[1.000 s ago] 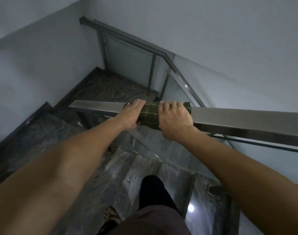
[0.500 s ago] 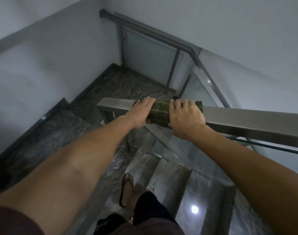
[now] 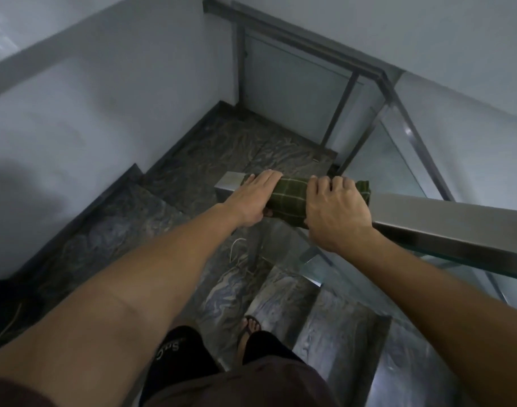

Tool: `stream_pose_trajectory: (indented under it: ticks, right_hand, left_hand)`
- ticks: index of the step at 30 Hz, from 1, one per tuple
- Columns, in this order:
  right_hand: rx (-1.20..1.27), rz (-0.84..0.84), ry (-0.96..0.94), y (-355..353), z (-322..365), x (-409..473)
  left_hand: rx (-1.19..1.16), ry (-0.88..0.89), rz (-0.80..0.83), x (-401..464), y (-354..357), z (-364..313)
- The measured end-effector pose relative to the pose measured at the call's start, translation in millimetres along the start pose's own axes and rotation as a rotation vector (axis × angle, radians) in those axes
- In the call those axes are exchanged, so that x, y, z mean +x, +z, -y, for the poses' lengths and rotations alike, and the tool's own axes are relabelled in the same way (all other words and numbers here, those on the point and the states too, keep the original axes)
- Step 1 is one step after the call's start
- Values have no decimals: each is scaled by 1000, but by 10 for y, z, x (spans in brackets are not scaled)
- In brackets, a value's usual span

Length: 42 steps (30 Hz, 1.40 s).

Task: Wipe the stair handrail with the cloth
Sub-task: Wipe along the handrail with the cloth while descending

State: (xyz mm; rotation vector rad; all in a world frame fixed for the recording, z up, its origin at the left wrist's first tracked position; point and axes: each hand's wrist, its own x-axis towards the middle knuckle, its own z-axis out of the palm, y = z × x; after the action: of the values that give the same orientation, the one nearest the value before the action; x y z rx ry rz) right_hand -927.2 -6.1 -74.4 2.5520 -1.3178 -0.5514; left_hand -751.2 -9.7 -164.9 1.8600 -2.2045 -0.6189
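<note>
Both hands, left hand (image 3: 253, 198) and right hand (image 3: 335, 214), clamp the green cloth (image 3: 289, 198) around the handrail (image 3: 445, 221) near its nine o'clock end.

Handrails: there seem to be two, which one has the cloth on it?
The near handrail, under both hands; the green checked cloth wraps its end. The far handrail is bare.
</note>
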Motion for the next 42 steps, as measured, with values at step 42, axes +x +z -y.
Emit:
stream_pose_trajectory:
  ticks: [42]
  right_hand:
    - [-65, 52, 734, 387, 1398, 797]
  left_hand:
    - [-64, 1253, -46, 957, 336, 1966]
